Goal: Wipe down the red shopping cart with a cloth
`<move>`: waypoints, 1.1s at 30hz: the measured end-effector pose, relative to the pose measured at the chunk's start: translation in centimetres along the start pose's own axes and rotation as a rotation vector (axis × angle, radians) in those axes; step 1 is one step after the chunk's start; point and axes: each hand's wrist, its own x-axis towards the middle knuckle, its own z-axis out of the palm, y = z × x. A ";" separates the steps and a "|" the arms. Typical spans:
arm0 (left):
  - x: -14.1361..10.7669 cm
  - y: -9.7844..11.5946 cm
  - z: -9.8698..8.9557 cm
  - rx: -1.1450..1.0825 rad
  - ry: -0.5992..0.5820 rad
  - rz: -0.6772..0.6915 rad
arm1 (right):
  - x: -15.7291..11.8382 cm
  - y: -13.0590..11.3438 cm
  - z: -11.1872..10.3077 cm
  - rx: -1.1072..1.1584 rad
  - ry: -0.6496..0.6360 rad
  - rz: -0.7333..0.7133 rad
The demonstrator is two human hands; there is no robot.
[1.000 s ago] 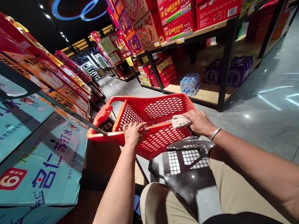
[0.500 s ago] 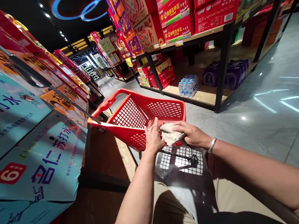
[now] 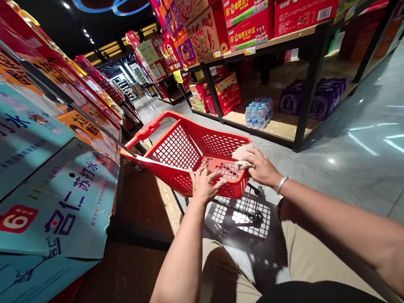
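A red plastic shopping cart [image 3: 218, 140] with grid-holed walls stands in front of me, its handle toward the left. My right hand [image 3: 262, 168] grips a beige cloth [image 3: 243, 155] at the cart's near right corner, where the cloth lies over the rim. A silver bracelet circles that wrist. Over the near side rim, my left hand [image 3: 205, 184] is open with fingers spread; whether it touches the rim I cannot tell. Through the cart's walls nothing shows inside except its perforated floor.
Blue-green soda water cartons [image 3: 46, 188] are stacked close on the left. A black-framed shelf [image 3: 310, 80] on the right bears red boxes [image 3: 248, 12], with bottled water packs [image 3: 259, 113] and purple bottle packs [image 3: 312, 97] below. Grey tiled floor [image 3: 354, 173] extends on the right.
My right hand has carried the cloth right and up, away from my left hand, to the cart's corner. The left hand has let the cloth go and its fingers have spread.
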 end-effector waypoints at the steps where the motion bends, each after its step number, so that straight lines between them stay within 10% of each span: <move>1: -0.1 0.1 0.1 0.004 0.006 -0.011 | -1.6 -1.4 0.3 0.033 0.012 -0.049; 6: -0.5 0.1 0.5 -0.020 0.035 -0.029 | -5.8 -5.3 1.1 0.116 0.023 -0.230; 11: -0.5 0.1 0.7 -0.045 0.031 -0.055 | -2.9 -2.4 1.0 0.211 -0.026 -0.249; 21: -0.7 -0.2 0.6 -0.092 0.022 -0.069 | 5.5 4.2 1.0 0.260 0.200 0.345; 33: -0.9 -0.3 0.7 -0.078 0.044 -0.057 | -8.3 -4.7 6.0 0.453 0.184 0.386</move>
